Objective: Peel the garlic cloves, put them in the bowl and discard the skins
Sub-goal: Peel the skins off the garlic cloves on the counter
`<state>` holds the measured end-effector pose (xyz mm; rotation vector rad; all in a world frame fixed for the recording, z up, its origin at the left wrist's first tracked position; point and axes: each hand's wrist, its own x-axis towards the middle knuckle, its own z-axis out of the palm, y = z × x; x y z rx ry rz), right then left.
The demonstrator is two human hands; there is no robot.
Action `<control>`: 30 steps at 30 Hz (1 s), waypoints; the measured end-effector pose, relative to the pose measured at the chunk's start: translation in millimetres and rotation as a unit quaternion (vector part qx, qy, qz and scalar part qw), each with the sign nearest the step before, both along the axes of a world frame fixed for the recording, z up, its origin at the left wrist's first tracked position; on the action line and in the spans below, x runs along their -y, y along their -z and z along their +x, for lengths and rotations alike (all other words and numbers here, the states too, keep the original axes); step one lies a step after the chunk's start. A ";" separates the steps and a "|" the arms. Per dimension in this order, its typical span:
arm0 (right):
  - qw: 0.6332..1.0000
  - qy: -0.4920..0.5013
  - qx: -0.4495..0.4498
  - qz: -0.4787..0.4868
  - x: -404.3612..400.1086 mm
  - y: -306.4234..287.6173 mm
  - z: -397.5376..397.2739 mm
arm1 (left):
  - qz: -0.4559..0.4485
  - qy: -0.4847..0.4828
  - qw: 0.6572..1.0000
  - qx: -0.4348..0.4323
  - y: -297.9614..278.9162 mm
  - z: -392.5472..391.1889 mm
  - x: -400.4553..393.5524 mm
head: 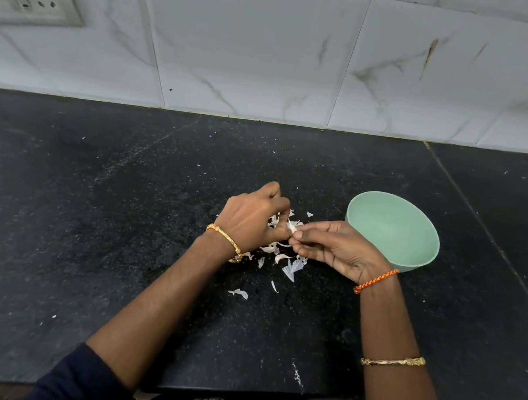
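We are pinching one clove between the fingers of both the left hand and right hand, above the table. Skins are lying undiscarded beneath. The bowl is showing no cloves, so most work is remaining.

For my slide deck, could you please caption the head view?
Both hands peel a garlic clove over scattered skins on the black counter, beside a green bowl.

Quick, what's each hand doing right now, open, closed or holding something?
Left hand: fingers curled, pinching the garlic clove.
Right hand: fingers curled, pinching the same garlic clove from the other side.
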<state>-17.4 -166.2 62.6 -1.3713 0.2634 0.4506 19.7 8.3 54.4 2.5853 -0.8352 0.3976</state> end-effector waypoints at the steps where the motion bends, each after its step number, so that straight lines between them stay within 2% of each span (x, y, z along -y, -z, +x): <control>1: 1.000 -0.002 0.002 0.001 -0.3 -0.2 0.0 | -0.002 0.000 1.000 0.003 -0.3 1.1 -0.2; 9: 0.999 0.010 -0.002 -0.034 -3.4 -1.8 4.3 | -0.003 -0.016 0.999 0.029 3.7 5.0 -0.5; 18: 0.998 0.046 -0.009 -0.029 -1.0 -0.1 8.4 | -0.032 -0.065 0.997 0.032 2.4 8.7 -1.9; 23: 0.998 0.051 -0.024 0.002 6.0 6.3 6.5 | -0.031 -0.112 0.993 -0.018 -1.5 18.1 -12.6; 27: 0.997 0.050 -0.033 0.052 1.1 7.7 6.4 | -0.042 -0.085 0.993 -0.065 8.3 9.4 -4.0; 30: 0.997 0.051 -0.041 0.051 1.1 8.7 6.2 | -0.081 -0.048 0.991 -0.091 13.2 5.4 -4.0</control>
